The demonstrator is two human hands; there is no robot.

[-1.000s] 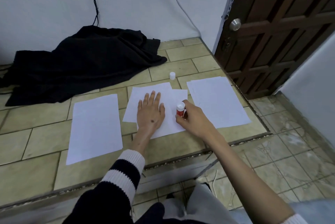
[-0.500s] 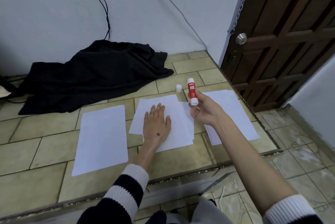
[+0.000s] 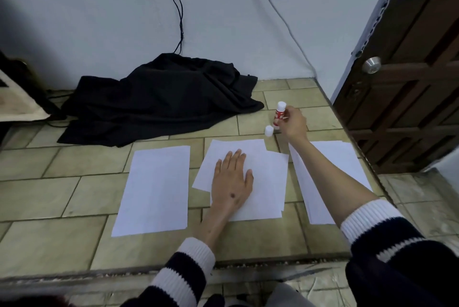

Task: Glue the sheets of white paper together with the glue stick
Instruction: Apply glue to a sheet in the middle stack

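My left hand (image 3: 232, 180) lies flat, fingers spread, on two overlapping white sheets (image 3: 268, 182) in the middle of the tiled ledge. My right hand (image 3: 293, 123) reaches past them and grips a red and white glue stick (image 3: 280, 111), held upright just above the tiles. Its small white cap (image 3: 268, 131) stands on the tile right beside the stick's lower end. A single white sheet (image 3: 154, 190) lies to the left. A stack of white sheets (image 3: 330, 172) lies to the right, partly under my right forearm.
A crumpled black cloth (image 3: 161, 98) lies at the back against the white wall, with cables hanging above it. A dark wooden door (image 3: 407, 66) stands at the right. The ledge's front edge (image 3: 149, 269) drops to a lower tiled floor.
My right hand has carried the glue stick from the joined sheets out to the back, beside the white cap. My left hand has stayed flat on the sheets.
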